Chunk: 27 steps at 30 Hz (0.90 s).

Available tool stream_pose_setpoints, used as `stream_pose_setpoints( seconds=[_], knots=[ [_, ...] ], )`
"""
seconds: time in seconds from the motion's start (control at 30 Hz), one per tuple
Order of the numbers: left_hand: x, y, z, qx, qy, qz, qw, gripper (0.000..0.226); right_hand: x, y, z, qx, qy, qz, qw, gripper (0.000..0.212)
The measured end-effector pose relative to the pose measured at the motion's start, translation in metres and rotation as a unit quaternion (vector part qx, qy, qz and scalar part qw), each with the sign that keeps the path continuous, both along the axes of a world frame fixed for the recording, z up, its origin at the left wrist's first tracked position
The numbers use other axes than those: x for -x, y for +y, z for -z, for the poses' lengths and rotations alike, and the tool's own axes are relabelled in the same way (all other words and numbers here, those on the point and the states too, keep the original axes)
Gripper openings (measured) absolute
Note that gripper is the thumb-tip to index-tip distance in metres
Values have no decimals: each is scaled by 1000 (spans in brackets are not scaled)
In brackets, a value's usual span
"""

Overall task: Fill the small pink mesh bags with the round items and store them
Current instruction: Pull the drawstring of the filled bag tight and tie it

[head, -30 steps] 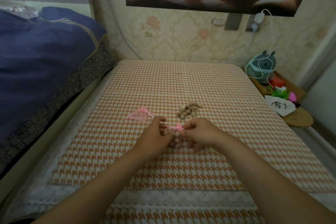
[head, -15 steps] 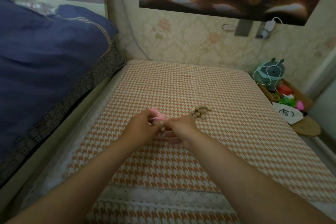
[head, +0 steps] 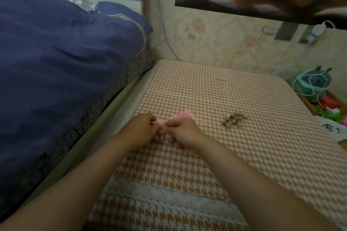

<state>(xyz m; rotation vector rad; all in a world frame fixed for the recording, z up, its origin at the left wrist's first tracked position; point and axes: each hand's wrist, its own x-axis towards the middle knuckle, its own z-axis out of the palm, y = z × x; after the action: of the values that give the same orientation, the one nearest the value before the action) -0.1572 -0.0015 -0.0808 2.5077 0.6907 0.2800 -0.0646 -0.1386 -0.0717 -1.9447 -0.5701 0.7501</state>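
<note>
The desk (head: 244, 99) stands against the wall, with the bed (head: 56, 80) along its left edge; both hands meet on the desk's left part, the left hand (head: 139, 130) touching the right hand (head: 181, 130), a filled mesh bag (head: 162, 133) pinched between them; a second mesh bag (head: 185, 114) lies just behind the right hand; the pile of beads (head: 233, 119) lies to the right, apart from the hands; a tray (head: 317, 107) of small things sits beyond the desk's right edge.

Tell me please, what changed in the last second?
Both hands, left hand and right hand, carried the filled pink bag left, up to the other pink bag. Both keep pinching its neck. The pile of round items stayed put.
</note>
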Motion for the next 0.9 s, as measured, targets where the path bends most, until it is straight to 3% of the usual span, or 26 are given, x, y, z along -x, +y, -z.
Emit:
stream_pose_setpoints(
  seconds=[0.1,0.23,0.33,0.5,0.63,0.77,0.9],
  knots=[
    [-10,-5,-6,14,-15,-13,1000,40,-20,-3,-2,38,-171,42,984,24],
    [-36,-13,-11,-27,-51,-9,998,43,-44,-15,-7,42,-239,76,967,23],
    [-60,-21,-10,-101,-28,5,994,43,-61,-21,-1,75,-289,94,950,27],
    [-97,-32,5,-38,-4,28,999,49,-71,-25,15,142,-313,10,939,38],
    [-110,-32,11,13,32,1,999,52,-72,-28,24,144,-327,-40,933,36],
    [-109,-37,9,12,34,-21,999,40,-75,-38,23,109,-296,-46,948,30],
    [-101,-45,0,31,-5,16,999,23,-78,-53,18,19,-240,30,970,24]
  ],
)
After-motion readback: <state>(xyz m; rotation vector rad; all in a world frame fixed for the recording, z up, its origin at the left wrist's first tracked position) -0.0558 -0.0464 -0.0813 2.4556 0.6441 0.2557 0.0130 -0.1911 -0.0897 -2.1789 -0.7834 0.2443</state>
